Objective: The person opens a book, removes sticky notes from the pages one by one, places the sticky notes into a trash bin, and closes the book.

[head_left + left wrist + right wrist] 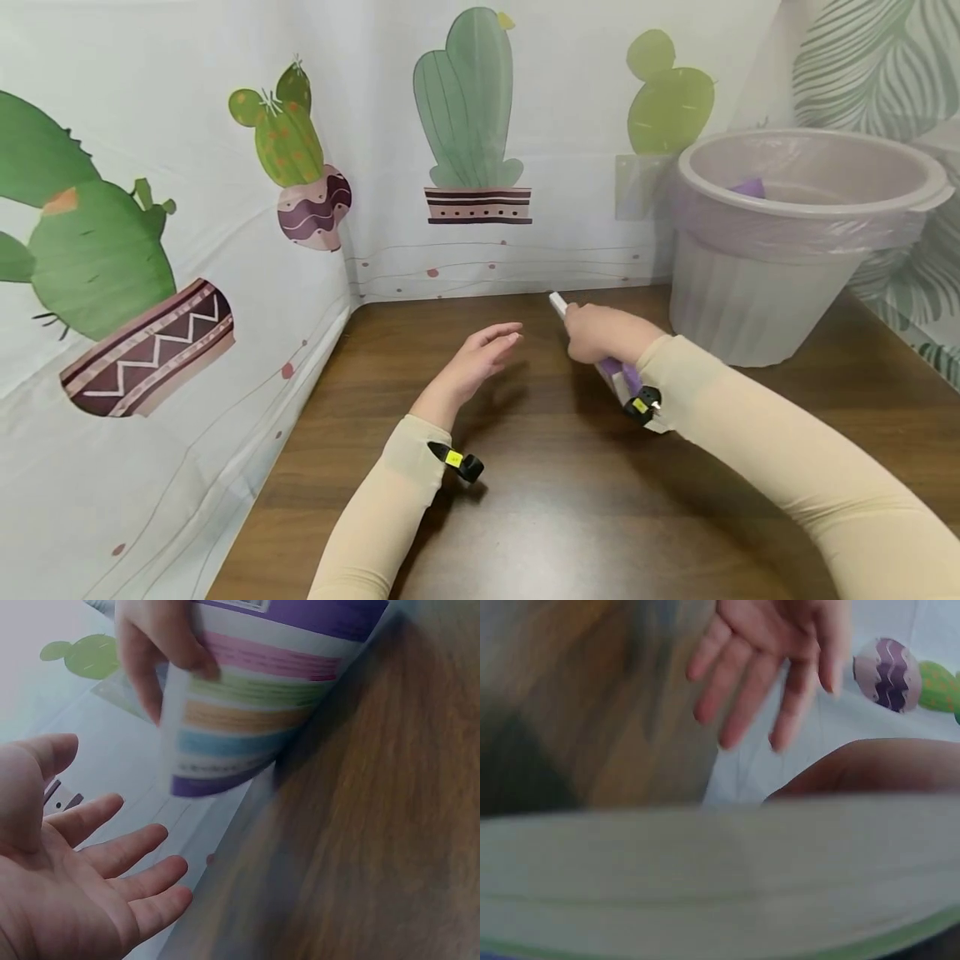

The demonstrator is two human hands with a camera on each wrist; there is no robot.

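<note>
My right hand [603, 332] grips a thick paperback book [259, 720] above the wooden table, near the bin. In the left wrist view the book's cover shows purple bands with pink, green, orange and blue stripes of print, too blurred to read. Its pale page edges [705, 870] fill the lower part of the right wrist view and hide much of the right hand. To the left, my left hand [476, 362] is held over the table with its fingers spread and nothing in it. A gap separates it from the book.
A pale ribbed bin [757, 292] with a clear liner stands at the back right, a purple item [748, 188] inside it. Cactus-printed cloth [375, 150] hangs behind and to the left of the brown wooden table [525, 500].
</note>
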